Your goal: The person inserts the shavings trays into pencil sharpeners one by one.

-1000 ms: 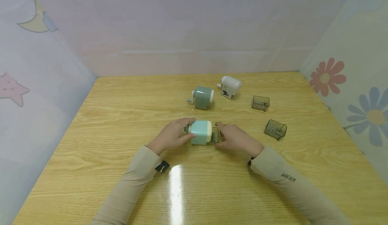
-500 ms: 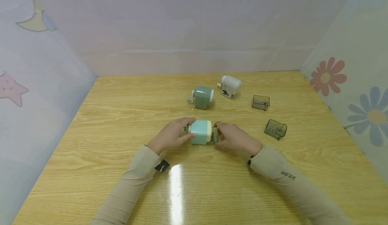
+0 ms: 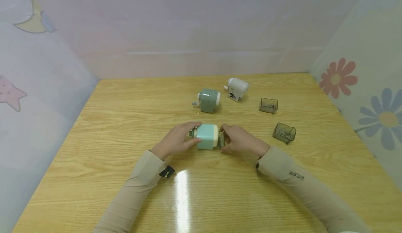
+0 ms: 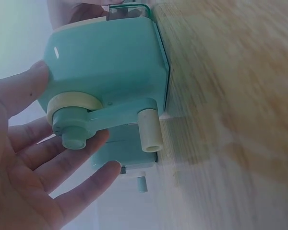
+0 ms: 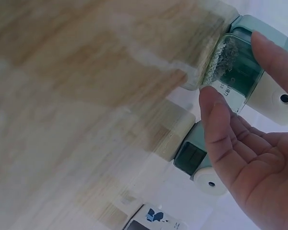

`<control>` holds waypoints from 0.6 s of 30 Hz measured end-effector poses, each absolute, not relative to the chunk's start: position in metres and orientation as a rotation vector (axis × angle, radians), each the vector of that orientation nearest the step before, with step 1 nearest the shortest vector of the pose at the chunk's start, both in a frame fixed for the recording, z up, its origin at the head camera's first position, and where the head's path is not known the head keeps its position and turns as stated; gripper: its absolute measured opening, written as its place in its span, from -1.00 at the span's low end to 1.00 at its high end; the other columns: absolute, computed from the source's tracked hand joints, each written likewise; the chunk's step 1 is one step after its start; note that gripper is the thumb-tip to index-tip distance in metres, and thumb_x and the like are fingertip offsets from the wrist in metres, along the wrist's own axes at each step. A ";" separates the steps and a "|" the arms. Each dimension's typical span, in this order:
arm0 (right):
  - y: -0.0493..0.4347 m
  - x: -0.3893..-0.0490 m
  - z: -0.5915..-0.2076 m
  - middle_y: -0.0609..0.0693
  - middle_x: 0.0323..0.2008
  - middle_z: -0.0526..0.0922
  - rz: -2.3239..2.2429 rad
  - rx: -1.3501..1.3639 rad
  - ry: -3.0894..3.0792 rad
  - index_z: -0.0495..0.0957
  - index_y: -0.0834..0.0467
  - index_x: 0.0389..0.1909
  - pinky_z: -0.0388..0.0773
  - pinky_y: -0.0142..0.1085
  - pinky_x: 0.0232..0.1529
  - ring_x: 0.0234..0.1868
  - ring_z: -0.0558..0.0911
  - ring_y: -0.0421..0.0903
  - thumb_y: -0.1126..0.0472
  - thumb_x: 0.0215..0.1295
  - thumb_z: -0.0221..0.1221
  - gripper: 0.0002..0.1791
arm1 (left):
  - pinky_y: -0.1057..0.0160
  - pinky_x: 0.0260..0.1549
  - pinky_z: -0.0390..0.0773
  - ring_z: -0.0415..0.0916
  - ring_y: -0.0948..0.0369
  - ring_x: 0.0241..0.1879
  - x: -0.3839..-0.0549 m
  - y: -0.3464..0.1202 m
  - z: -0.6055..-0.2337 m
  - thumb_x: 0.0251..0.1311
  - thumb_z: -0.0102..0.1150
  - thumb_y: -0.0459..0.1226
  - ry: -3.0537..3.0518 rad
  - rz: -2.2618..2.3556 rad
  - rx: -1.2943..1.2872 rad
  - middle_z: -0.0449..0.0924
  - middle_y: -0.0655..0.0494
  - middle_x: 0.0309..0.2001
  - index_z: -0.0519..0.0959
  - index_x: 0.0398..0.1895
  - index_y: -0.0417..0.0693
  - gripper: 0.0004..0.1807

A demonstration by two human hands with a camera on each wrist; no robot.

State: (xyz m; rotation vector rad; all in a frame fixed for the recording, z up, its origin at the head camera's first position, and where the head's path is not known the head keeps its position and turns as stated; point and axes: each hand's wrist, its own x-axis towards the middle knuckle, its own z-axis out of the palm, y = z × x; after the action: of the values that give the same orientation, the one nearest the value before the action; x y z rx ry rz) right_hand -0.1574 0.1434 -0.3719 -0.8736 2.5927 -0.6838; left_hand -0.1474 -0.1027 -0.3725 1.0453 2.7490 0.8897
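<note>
A light teal crank pencil sharpener point(image 3: 205, 137) with a cream end stands on the wooden table. My left hand point(image 3: 177, 140) holds it from the crank side, its thumb against the body in the left wrist view. The crank handle point(image 4: 151, 129) hangs in front of the left fingers. At the opposite end, a clear shavings drawer point(image 3: 221, 140) sticks partly out of the body. My right hand point(image 3: 240, 140) pinches this drawer between thumb and forefinger. Grey shavings point(image 5: 225, 60) lie inside it, seen in the right wrist view.
Behind stand a darker green sharpener point(image 3: 209, 100) and a white sharpener point(image 3: 237, 88). To the right lie two loose see-through drawers, the farther drawer point(image 3: 268, 106) and the nearer drawer point(image 3: 284, 133), both with shavings. Walls border the table at the back and sides.
The right hand has shifted slightly left, and the drawer sits a little closer to the sharpener body. The left hand keeps its hold, and the other objects stay put.
</note>
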 end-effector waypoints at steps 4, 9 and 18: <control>0.142 -0.160 -0.373 -0.03 -0.50 0.48 -0.685 -0.876 2.582 0.34 0.39 -0.01 0.40 -0.37 -0.52 -0.53 0.41 -0.20 0.12 -0.09 0.41 -0.31 | 0.10 0.11 0.35 0.36 0.03 0.12 -0.147 -0.102 -0.371 0.18 0.15 -0.12 2.744 0.898 1.035 0.36 -0.10 0.19 0.31 0.21 -0.24 -0.41; 0.138 -0.162 -0.373 -0.03 -0.50 0.48 -0.699 -0.873 2.577 0.36 0.36 -0.01 0.40 -0.38 -0.53 -0.52 0.41 -0.20 0.12 -0.11 0.42 -0.32 | 0.11 0.10 0.36 0.38 0.04 0.10 -0.148 -0.102 -0.370 0.16 0.17 -0.14 2.751 0.896 1.036 0.38 -0.11 0.16 0.33 0.19 -0.25 -0.42; 0.135 -0.162 -0.372 -0.01 -0.47 0.49 -0.724 -0.830 2.570 0.35 0.33 -0.05 0.42 -0.37 -0.50 -0.49 0.43 -0.17 0.11 -0.15 0.44 -0.32 | 0.11 0.10 0.36 0.38 0.04 0.11 -0.148 -0.102 -0.369 0.16 0.17 -0.15 2.734 0.911 1.041 0.39 -0.11 0.16 0.34 0.19 -0.26 -0.42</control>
State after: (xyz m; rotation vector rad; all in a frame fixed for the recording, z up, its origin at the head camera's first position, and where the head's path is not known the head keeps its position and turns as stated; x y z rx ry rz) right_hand -0.1620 0.1351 -0.3723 -0.8303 2.5705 -0.7241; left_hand -0.1482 -0.1018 -0.3690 1.0406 2.7342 0.9110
